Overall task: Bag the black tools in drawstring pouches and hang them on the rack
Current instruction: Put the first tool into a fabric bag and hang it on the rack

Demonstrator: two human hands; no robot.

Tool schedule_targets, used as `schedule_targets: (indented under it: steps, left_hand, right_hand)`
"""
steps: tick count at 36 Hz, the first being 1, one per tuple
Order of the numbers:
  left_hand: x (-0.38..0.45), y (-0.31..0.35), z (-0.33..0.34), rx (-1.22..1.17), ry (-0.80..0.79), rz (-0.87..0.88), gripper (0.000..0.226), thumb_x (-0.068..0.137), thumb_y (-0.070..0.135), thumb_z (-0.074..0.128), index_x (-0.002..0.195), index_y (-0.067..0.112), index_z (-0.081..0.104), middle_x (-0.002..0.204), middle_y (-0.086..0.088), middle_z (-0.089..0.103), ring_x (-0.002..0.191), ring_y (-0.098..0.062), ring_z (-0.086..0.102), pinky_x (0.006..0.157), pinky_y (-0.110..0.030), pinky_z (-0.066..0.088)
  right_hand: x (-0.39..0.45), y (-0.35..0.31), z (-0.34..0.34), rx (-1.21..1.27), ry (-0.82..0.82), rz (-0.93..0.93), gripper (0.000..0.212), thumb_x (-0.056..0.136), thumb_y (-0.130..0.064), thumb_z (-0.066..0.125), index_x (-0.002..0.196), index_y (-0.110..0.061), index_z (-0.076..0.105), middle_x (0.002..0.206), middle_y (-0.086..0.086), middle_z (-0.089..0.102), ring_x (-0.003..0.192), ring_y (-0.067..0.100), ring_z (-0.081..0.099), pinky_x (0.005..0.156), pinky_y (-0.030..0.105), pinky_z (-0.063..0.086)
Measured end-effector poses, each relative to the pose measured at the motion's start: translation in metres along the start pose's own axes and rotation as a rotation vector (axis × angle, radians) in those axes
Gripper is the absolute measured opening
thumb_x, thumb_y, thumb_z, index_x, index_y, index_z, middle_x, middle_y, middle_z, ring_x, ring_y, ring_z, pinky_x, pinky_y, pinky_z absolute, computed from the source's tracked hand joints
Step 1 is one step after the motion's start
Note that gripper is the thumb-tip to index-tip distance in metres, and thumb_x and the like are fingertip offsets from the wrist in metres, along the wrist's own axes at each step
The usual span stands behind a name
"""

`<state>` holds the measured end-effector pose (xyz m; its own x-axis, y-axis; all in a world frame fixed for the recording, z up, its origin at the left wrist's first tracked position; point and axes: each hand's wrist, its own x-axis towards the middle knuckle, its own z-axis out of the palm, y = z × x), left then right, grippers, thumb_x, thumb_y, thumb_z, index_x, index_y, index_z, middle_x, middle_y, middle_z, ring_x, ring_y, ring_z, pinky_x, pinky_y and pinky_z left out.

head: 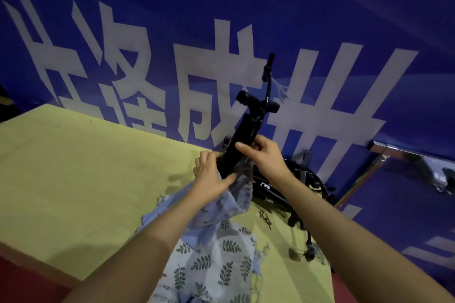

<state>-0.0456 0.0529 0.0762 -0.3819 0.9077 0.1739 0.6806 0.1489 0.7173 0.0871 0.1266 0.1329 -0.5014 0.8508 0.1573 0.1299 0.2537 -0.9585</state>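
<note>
Behind the yellow table (73, 167) a blue wall (320, 7) with big white letters is seen. A black tool (242, 138) is held up over the table's far edge, its lower end hidden inside a blue pouch (236, 194). The pouch mouth is pinched by the left hand (213, 174). The tool's body is gripped by the right hand (264, 155). More black tools (290, 187) are piled by the wall, hard to make out. A shiny rack (389, 152) is cut off at right. Open room is left on the table's left side.

Yellow-green table (73, 167), leaf-print pouches (216, 261), black tools (290, 187)
</note>
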Motion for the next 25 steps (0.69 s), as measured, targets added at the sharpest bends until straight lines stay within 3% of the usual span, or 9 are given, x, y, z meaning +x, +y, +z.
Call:
schedule_targets:
  steps: [4,6,8,11,14,16,19,22,25]
  left_hand:
    - [0.0,0.001,-0.013,-0.273,-0.025,-0.029,0.061,0.069,0.04,0.045,0.121,0.008,0.044,0.113,-0.004,0.032,0.118,-0.026,0.034,0.1,-0.035,0.034]
    - [0.001,0.003,-0.018,-0.417,0.031,-0.068,0.059,0.07,0.037,0.037,0.12,0.006,0.045,0.109,-0.002,0.03,0.115,-0.028,0.037,0.1,-0.034,0.035]
    - [0.003,0.009,-0.025,-0.536,0.112,-0.095,0.052,0.072,0.029,0.035,0.118,0.006,0.044,0.108,-0.003,0.031,0.106,-0.024,0.041,0.094,-0.03,0.036]
    - [0.005,0.015,-0.037,-0.665,0.271,-0.017,0.039,0.075,0.028,0.038,0.112,0.017,0.035,0.108,-0.006,0.031,0.093,-0.015,0.038,0.083,-0.023,0.036]
    - [0.006,0.017,-0.046,-0.597,0.356,0.182,0.036,0.08,0.042,0.043,0.113,0.035,0.031,0.11,-0.007,0.036,0.097,-0.018,0.041,0.086,-0.02,0.037]
    - [0.007,0.023,-0.051,-0.492,0.302,0.26,0.038,0.084,0.047,0.048,0.119,0.039,0.033,0.111,-0.003,0.043,0.097,-0.014,0.047,0.085,-0.02,0.04]
    - [0.01,0.031,-0.052,-0.28,0.199,0.287,0.04,0.089,0.035,0.059,0.127,0.028,0.046,0.113,0.004,0.048,0.099,-0.008,0.052,0.081,-0.018,0.045]
    - [0.012,0.029,-0.049,-0.151,0.265,0.381,0.028,0.091,0.017,0.059,0.119,0.013,0.059,0.111,-0.002,0.056,0.097,-0.016,0.058,0.081,-0.022,0.047]
    - [0.012,0.028,-0.048,-0.117,0.297,0.414,0.018,0.091,0.01,0.059,0.108,0.006,0.063,0.103,-0.004,0.06,0.091,-0.017,0.058,0.078,-0.025,0.047]
  right_hand:
    - [-0.002,0.011,0.013,-0.252,0.017,-0.058,0.022,0.081,-0.029,0.074,0.07,-0.032,0.055,0.073,-0.008,0.045,0.066,0.002,0.049,0.064,0.016,0.038]
    - [-0.004,0.017,0.019,-0.306,-0.002,-0.034,0.014,0.079,-0.035,0.074,0.081,-0.027,0.063,0.077,-0.005,0.049,0.075,0.01,0.054,0.075,0.03,0.046]
    - [-0.006,0.026,0.025,-0.385,-0.02,0.005,0.026,0.077,-0.042,0.074,0.094,-0.022,0.069,0.084,0.001,0.055,0.086,0.02,0.057,0.084,0.045,0.047]
    - [-0.011,0.034,0.034,-0.486,-0.034,0.036,0.026,0.078,-0.044,0.073,0.089,-0.022,0.069,0.079,-0.004,0.049,0.086,0.024,0.055,0.084,0.047,0.042]
    - [-0.013,0.036,0.037,-0.471,-0.014,0.052,0.027,0.079,-0.042,0.073,0.093,-0.02,0.069,0.076,-0.007,0.043,0.086,0.025,0.052,0.084,0.046,0.041]
    - [-0.011,0.034,0.038,-0.487,-0.039,0.063,0.026,0.078,-0.042,0.073,0.091,-0.021,0.068,0.077,-0.007,0.043,0.089,0.026,0.053,0.084,0.045,0.041]
    - [-0.008,0.025,0.034,-0.514,-0.155,0.089,0.034,0.074,-0.043,0.075,0.096,-0.019,0.066,0.09,-0.001,0.05,0.095,0.027,0.053,0.087,0.045,0.044]
    - [-0.009,0.021,0.025,-0.414,-0.244,0.161,0.035,0.075,-0.03,0.071,0.108,-0.021,0.066,0.103,0.007,0.063,0.099,0.027,0.061,0.094,0.049,0.048]
    - [-0.008,0.026,0.013,-0.471,-0.174,0.12,0.042,0.075,-0.016,0.057,0.114,-0.03,0.063,0.1,0.012,0.069,0.094,0.029,0.064,0.094,0.054,0.048]
